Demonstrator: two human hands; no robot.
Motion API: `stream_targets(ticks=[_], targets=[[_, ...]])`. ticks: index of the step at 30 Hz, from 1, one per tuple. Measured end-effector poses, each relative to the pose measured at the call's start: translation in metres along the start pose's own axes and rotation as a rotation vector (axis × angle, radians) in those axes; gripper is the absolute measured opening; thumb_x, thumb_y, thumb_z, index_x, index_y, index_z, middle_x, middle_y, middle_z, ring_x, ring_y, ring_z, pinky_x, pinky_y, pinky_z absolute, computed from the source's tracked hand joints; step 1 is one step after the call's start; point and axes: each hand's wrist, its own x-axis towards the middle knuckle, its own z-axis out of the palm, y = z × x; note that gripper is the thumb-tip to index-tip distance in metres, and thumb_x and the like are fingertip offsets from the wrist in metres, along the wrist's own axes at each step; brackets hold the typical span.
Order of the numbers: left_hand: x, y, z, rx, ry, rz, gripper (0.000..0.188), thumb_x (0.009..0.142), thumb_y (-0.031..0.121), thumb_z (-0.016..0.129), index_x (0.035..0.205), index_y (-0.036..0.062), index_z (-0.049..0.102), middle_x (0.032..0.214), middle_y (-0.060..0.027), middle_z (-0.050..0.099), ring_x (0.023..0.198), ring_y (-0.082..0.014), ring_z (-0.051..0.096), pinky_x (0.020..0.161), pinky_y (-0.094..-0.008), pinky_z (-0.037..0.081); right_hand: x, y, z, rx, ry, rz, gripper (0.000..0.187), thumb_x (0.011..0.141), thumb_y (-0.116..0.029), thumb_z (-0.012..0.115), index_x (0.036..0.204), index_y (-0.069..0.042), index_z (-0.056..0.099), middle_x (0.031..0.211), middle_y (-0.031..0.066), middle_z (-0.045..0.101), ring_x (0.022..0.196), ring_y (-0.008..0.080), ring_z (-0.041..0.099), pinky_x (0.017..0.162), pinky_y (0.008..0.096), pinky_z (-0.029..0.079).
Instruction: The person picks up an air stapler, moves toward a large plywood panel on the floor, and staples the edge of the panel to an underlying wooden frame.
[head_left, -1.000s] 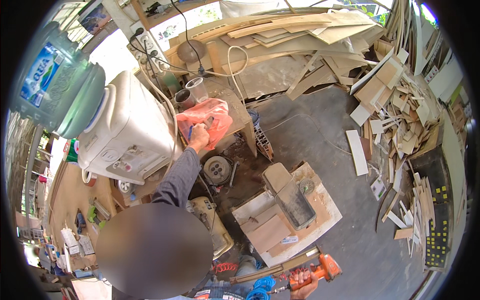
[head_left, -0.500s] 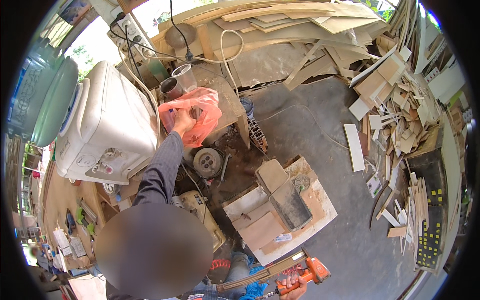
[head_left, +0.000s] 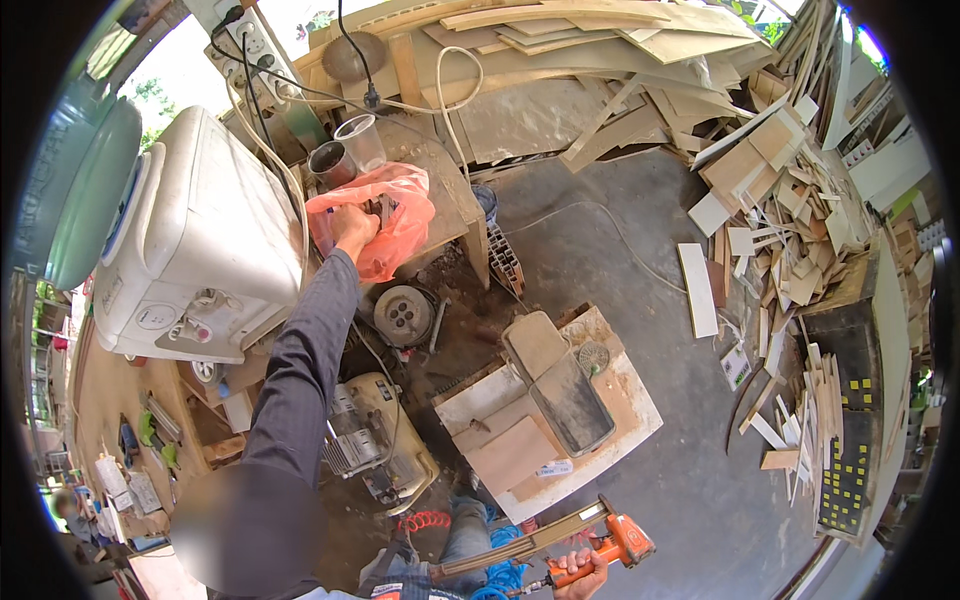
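Observation:
My left hand (head_left: 351, 226) reaches into a thin red plastic bag (head_left: 405, 225) on a wooden stand at the upper left. Its fingertips are down among the bag's folds, so their grip is hidden. Some grey pieces show inside the bag beside the hand. Low in the view, my right hand (head_left: 581, 570) is closed round the handle of an orange nail gun (head_left: 628, 540). The nail gun's long bronze-coloured magazine points left across my legs. Just behind the bag stand a dark cup (head_left: 331, 163) and a clear plastic cup (head_left: 360, 142).
A white water dispenser (head_left: 205, 235) stands left of my arm. Below the bag are a cable reel (head_left: 403, 315) and an air compressor (head_left: 385, 430). A low board-topped table (head_left: 630, 410) with a plastic tray (head_left: 570, 400) stands centrally. Wood offcuts (head_left: 780, 190) pile up at right.
The whole view has shifted slightly, bringing more of the compressor into sight. My left hand stays in the red bag, and my right hand keeps hold of the nail gun.

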Motion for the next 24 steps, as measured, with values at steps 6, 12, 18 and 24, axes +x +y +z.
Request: stream_targets(ticks=[6, 12, 18, 24], targets=[[-0.015, 0.013, -0.017, 0.026, 0.058, -0.109, 0.03, 0.081, 0.02, 0.067, 0.094, -0.0063, 0.073, 0.094, -0.0245, 0.074, 0.089, -0.0365, 0.074, 0.085, -0.0433, 0.058, -0.008, -0.004, 0.004, -0.004, 0.023, -0.003, 0.031, 0.088, -0.033, 0.057, 0.066, -0.014, 0.047, 0.053, 0.0006, 0.044, 0.053, 0.0172, 0.049, 0.064, 0.0414, 0.046], [0.008, -0.001, -0.03, -0.371, 0.006, -0.418, 0.027, 0.086, 0.018, 0.062, 0.087, -0.0067, 0.073, 0.073, -0.0181, 0.073, 0.057, -0.0274, 0.072, 0.051, -0.0402, 0.059, 0.002, -0.002, -0.005, -0.036, 0.017, -0.012, 0.03, 0.087, -0.034, 0.057, 0.066, -0.014, 0.047, 0.055, -0.0002, 0.044, 0.053, 0.0168, 0.048, 0.063, 0.0421, 0.045], [-0.004, -0.013, -0.034, -0.631, 0.101, -0.284, 0.024, 0.088, 0.012, 0.061, 0.083, -0.0091, 0.07, 0.068, -0.0169, 0.07, 0.053, -0.0253, 0.07, 0.044, -0.0369, 0.056, -0.017, -0.005, 0.06, -0.062, 0.011, -0.049, 0.028, 0.087, -0.03, 0.058, 0.067, -0.013, 0.047, 0.057, -0.0005, 0.044, 0.052, 0.0147, 0.048, 0.06, 0.0371, 0.046], [-0.04, 0.006, -0.024, -1.06, 0.132, -0.476, 0.017, 0.088, 0.005, 0.067, 0.088, -0.0121, 0.066, 0.077, -0.0172, 0.071, 0.055, -0.0249, 0.07, 0.042, -0.031, 0.055, -0.003, 0.0, 0.037, -0.037, -0.011, -0.056, 0.025, 0.088, -0.026, 0.057, 0.069, -0.011, 0.048, 0.061, -0.001, 0.045, 0.051, 0.0121, 0.047, 0.057, 0.0332, 0.046]])
